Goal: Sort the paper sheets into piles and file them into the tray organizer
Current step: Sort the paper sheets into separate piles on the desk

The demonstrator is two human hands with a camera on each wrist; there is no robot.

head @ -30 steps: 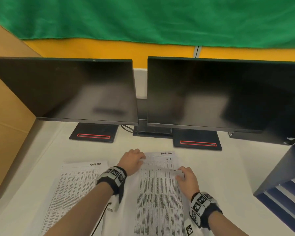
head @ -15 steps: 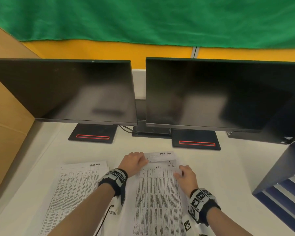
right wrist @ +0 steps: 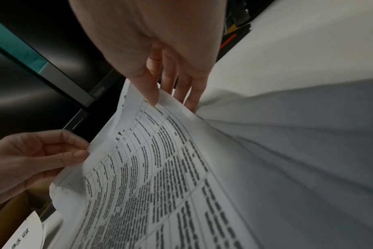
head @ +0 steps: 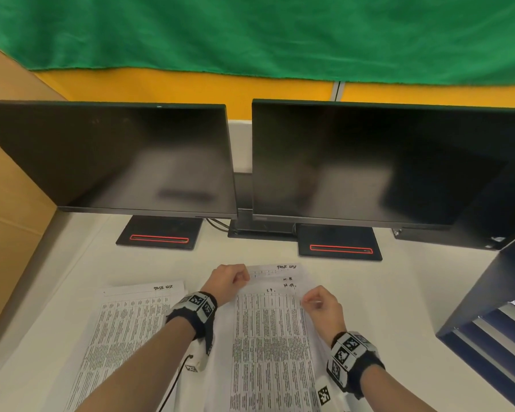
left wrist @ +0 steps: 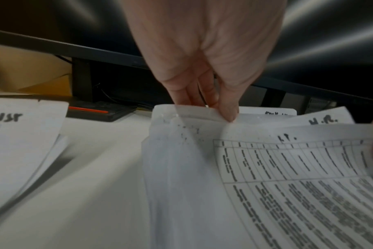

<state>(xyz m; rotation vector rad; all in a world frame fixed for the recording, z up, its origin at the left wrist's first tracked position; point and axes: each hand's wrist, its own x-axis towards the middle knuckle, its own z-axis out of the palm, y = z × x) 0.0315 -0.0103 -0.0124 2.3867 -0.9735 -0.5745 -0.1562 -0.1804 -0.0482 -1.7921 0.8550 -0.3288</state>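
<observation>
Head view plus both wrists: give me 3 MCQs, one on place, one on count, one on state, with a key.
1. Where does the second paper pile lie relative to the top sheet?
A. to its left
B. to its right
C. inside the tray organizer

2. How many monitors stand on the desk?
A. one
B. two
C. three

3. What is the right hand doing?
A. resting flat on the desk
B. pinching the sheet's corner
C. holding a pen

Key: 1 A, the head view shows that pile beyond the left hand; 2 B, two dark screens stand side by side; 3 B, the right wrist view shows thumb over the lifted edge with the other fingers beneath.
</observation>
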